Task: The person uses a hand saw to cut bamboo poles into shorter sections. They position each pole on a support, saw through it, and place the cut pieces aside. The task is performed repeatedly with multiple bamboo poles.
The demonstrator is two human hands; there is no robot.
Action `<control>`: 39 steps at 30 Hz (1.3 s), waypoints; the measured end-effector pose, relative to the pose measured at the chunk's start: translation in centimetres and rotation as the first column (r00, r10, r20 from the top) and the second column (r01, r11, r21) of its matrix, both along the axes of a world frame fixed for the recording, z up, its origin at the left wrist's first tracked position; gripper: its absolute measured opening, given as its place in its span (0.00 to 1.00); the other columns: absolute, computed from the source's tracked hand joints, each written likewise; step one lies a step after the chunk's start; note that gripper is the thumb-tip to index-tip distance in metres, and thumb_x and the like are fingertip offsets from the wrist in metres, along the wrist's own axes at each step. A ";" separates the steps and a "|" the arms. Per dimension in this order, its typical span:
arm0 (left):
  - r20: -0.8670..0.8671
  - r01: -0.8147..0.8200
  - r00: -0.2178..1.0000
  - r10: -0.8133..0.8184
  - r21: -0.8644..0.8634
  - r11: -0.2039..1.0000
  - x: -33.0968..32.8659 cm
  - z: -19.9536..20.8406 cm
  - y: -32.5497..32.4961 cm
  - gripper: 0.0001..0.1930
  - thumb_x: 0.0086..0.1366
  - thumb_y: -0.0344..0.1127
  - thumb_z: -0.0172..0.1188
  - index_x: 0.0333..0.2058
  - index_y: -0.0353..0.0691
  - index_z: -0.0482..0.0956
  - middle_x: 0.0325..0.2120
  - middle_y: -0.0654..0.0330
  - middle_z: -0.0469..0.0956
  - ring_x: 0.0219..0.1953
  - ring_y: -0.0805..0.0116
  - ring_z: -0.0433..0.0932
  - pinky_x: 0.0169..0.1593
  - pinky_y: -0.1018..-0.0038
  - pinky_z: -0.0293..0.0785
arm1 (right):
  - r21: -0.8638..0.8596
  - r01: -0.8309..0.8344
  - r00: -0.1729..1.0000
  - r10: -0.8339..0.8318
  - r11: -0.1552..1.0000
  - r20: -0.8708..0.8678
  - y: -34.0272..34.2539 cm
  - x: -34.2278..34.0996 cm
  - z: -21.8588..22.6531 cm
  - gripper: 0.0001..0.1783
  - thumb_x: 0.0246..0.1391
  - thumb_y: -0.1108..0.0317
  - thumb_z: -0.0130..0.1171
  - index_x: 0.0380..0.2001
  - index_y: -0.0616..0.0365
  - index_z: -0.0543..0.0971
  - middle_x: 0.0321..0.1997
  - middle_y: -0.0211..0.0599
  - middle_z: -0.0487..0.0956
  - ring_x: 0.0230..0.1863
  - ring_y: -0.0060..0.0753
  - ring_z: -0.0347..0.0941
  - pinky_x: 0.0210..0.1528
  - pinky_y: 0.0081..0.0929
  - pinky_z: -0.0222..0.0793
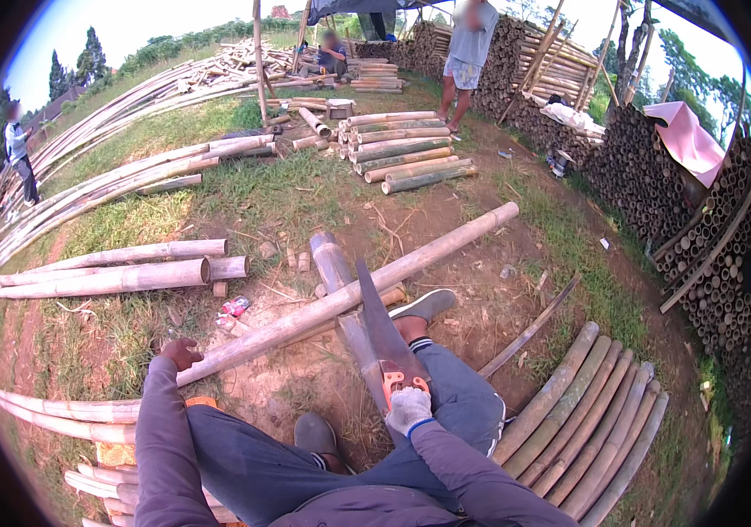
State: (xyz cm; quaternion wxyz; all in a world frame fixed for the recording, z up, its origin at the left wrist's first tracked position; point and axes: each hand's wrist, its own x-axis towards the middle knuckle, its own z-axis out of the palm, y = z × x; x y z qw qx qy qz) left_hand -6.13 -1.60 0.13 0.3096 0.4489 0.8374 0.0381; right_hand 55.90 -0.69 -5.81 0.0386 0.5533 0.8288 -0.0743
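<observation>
Biggest first: stacked bamboo (700,255) walls off the right side, no factor here. Row of cut poles (582,417) sits close to the right leg; watch elbow room.

Workpiece is the long pole (446,246), running diagonally in front of the person, near end hidden by the left sleeve, far end up and right. It lies across 1 support pole (332,259), which runs roughly toward the right knee. Looks like a sawing setup. I'd want the pole settled firmly on that support before any pressure, since round on round likes to roll.

Right leg (459,386) is just beside the saw (384,329). Blade overlaps the pole in view, near the support; can't tell if teeth touch it. Good form: 1 light starting stroke, then long even ones square to the pole, easing off near breakthrough so the wall doesn't splinter. Right shoe (428,305) is near the blade line, so I'd shift it clear.

Right hand (411,408), gloved, is wrapped around the orange handle; wrist in line with the blade is ideal. Left hand (182,353), bare, is at the pole's near end, well apart from the blade. Fingers look bent; can't tell if they grip or just rest. Firm downward pressure there would stop roll.
</observation>
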 end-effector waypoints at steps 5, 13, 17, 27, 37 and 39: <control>-0.024 0.040 0.999 -0.040 0.006 0.999 -1.0 -1.4 0.4 0.39 0.61 0.57 0.75 0.67 0.44 0.79 0.60 0.43 0.83 0.64 0.47 0.80 0.69 0.61 0.74 | 0.005 0.000 1.000 0.000 1.000 -0.016 0.0 0.0 -0.2 0.19 0.48 0.49 0.75 0.35 0.52 0.90 0.38 0.42 0.89 0.42 0.47 0.87 0.44 0.50 0.80; -0.092 0.140 0.987 -0.133 0.076 0.987 0.9 -0.8 0.6 0.35 0.65 0.45 0.73 0.65 0.32 0.77 0.40 0.48 0.90 0.36 0.62 0.89 0.46 0.63 0.83 | 0.065 0.001 1.000 0.000 0.998 -0.019 0.0 1.1 -1.7 0.20 0.48 0.48 0.74 0.34 0.52 0.90 0.36 0.44 0.89 0.40 0.47 0.87 0.42 0.50 0.80; -0.100 0.128 0.988 -0.116 0.129 0.983 -0.7 -0.9 0.2 0.36 0.64 0.47 0.73 0.65 0.33 0.78 0.41 0.47 0.89 0.36 0.60 0.89 0.46 0.63 0.83 | 0.115 0.013 0.999 -0.009 0.993 -0.039 0.5 -0.3 -0.5 0.19 0.48 0.48 0.74 0.33 0.52 0.90 0.33 0.42 0.88 0.38 0.46 0.87 0.40 0.49 0.80; -0.065 0.121 0.991 -0.116 0.080 0.989 0.0 -0.9 0.0 0.36 0.63 0.50 0.74 0.65 0.36 0.78 0.48 0.46 0.86 0.46 0.56 0.85 0.52 0.63 0.79 | 0.054 -0.025 1.000 0.024 0.998 0.005 0.3 0.6 -1.6 0.26 0.51 0.40 0.72 0.36 0.53 0.89 0.36 0.44 0.88 0.41 0.48 0.87 0.42 0.50 0.79; -0.069 0.084 0.995 -0.077 0.091 0.992 0.2 -0.1 -0.7 0.37 0.62 0.53 0.75 0.65 0.39 0.79 0.53 0.43 0.85 0.54 0.51 0.85 0.61 0.60 0.78 | 0.073 -0.021 1.000 0.022 0.997 -0.018 -0.1 -0.3 0.1 0.21 0.50 0.46 0.73 0.32 0.55 0.90 0.33 0.46 0.88 0.37 0.49 0.87 0.42 0.47 0.81; -0.107 0.121 0.988 -0.108 0.133 0.984 -0.5 -1.1 -1.0 0.36 0.62 0.52 0.74 0.64 0.38 0.80 0.49 0.43 0.87 0.49 0.53 0.88 0.56 0.59 0.81 | 0.060 0.006 1.000 -0.005 0.998 -0.020 -0.2 -0.6 0.1 0.22 0.51 0.46 0.72 0.33 0.55 0.90 0.34 0.46 0.88 0.39 0.49 0.87 0.43 0.47 0.81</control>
